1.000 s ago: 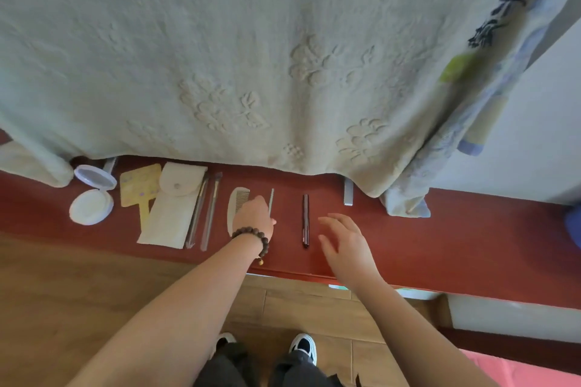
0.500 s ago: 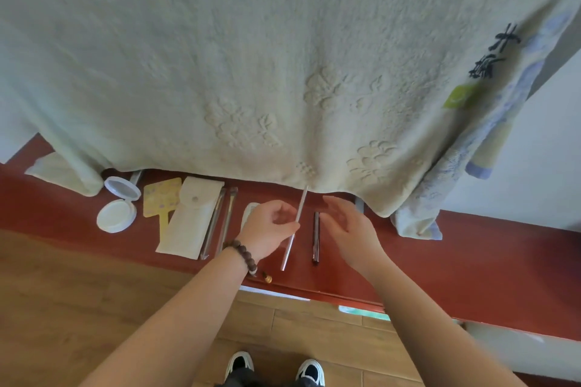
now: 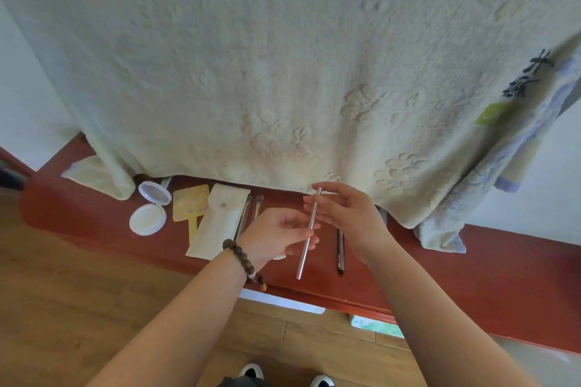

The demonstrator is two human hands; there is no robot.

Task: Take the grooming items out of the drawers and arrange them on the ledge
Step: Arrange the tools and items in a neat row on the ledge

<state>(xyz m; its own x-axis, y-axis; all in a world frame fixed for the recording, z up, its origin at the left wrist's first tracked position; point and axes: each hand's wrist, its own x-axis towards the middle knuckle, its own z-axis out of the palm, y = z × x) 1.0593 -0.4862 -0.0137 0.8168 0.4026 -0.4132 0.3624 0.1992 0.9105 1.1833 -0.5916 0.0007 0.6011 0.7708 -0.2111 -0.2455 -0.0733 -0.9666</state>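
A thin silver stick (image 3: 309,234) is lifted above the red ledge (image 3: 471,273). My left hand (image 3: 276,234), with a bead bracelet on its wrist, pinches the stick near its middle. My right hand (image 3: 347,217) touches the stick's upper part with its fingertips. On the ledge lie a dark pen-like stick (image 3: 340,253), two slim metal tools (image 3: 248,217), a cream pouch (image 3: 217,220), a yellow hand mirror (image 3: 188,206) and an open white compact (image 3: 151,209). A comb is mostly hidden under my left hand.
A pale embossed blanket (image 3: 283,72) hangs over the back of the ledge, with a patterned cloth (image 3: 503,148) at the right. A small metal piece (image 3: 383,214) lies under the blanket's hem. Wooden floor (image 3: 63,292) spreads below, and my shoes (image 3: 251,371) show at the bottom.
My left hand picked the silver stick up off the ledge and raised it. My right hand came in from the right and now touches its upper part.
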